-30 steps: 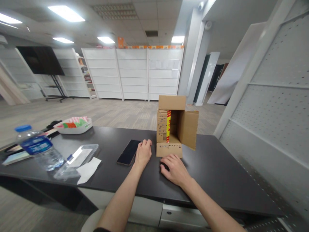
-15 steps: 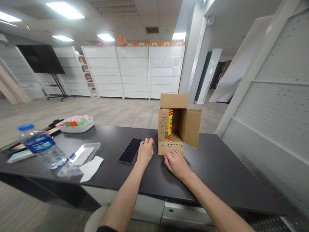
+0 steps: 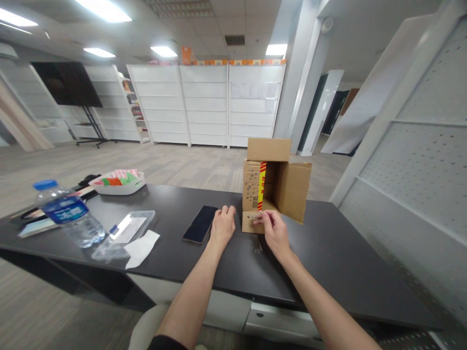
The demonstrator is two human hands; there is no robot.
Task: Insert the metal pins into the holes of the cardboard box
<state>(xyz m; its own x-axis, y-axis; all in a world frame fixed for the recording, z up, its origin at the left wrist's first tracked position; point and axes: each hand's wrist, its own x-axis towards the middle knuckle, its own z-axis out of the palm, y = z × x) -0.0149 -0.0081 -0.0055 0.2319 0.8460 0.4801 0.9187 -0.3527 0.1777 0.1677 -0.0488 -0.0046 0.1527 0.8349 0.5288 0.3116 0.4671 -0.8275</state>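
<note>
An open cardboard box [image 3: 250, 187] stands on its side on the black table, its cavity facing me and its flaps spread. Small holes or dark spots dot its left panel, and the front flap [image 3: 250, 227] is punched too. Just before that flap, my right hand [image 3: 275, 233] is raised, thumb and fingers pinched on a thin nail-like piece that barely shows. Several thin metal nails [image 3: 257, 244] lie side by side on the table below it. My left hand [image 3: 223, 226] rests on the table between the phone [image 3: 200, 224] and the box, fingers curled; its palm is hidden.
At the left, a water bottle [image 3: 71, 214] stands beside a clear plastic case [image 3: 133, 227] and a scrap of white paper [image 3: 143, 249]. Behind them sits a white basket [image 3: 122, 188] with colourful contents. A perforated panel [image 3: 412, 194] rises along the table's right side.
My right hand has lifted off the table toward the front flap and now pinches, uncovering the nails beneath. My left hand stays by the phone. The whole view has shifted slightly.
</note>
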